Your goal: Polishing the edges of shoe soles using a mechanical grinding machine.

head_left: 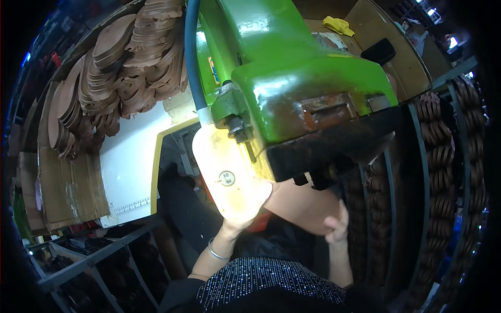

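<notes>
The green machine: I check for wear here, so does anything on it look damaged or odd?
Yes. The green machine has paint worn off to rusty brown along its lower front edge, above the tan piece held by both hands, left and right. Nothing looks spilled or askew.

Head camera, looking down — close to green machine (pixel 292 78)

Left hand (pixel 237 221) mostly hidden behind glowing lamp (pixel 229 175); tan sole's (pixel 305 203) upper edge tucked under green machine (pixel 292 78), centre; frame corners black.

stacked brown soles (pixel 130 57), yellow cloth (pixel 338 24)
</notes>
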### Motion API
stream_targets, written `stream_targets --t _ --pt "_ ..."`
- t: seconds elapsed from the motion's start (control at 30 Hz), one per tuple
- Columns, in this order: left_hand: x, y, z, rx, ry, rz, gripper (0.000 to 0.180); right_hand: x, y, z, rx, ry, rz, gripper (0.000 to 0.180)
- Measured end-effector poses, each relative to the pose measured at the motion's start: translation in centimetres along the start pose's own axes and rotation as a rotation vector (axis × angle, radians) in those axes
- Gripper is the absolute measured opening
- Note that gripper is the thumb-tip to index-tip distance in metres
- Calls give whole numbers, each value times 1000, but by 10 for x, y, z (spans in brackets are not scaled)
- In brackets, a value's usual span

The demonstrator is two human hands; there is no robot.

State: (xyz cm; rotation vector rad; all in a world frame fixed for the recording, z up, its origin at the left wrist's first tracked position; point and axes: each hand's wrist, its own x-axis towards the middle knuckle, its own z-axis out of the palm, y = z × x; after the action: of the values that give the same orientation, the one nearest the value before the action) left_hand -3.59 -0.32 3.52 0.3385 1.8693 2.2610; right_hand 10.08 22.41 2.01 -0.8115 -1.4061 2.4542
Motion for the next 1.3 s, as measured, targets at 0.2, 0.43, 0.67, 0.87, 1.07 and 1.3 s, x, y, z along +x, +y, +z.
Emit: stream_targets --t 0.2,0.43,0.67,0.87,1.07,1.3 --pt "1 7 -14 -372 67 -72 30 66 -57 30 -111 -111 -187 38" --pt "-5 29 -40 -146 242 -25 34 88 -39 49 86 -123 -148 49" --pt "-23 26 -69 -67 325 -13 31 90 0 43 203 -221 -210 56" --pt "-1 10 -18 390 159 191 21 100 -21 -9 11 23 -187 45" --pt "6 -21 -12 40 -41 -33 19 98 -49 5 30 -77 -307 46" --pt "1 20 -32 146 183 88 27 95 -38 48 35 -125 -285 41"
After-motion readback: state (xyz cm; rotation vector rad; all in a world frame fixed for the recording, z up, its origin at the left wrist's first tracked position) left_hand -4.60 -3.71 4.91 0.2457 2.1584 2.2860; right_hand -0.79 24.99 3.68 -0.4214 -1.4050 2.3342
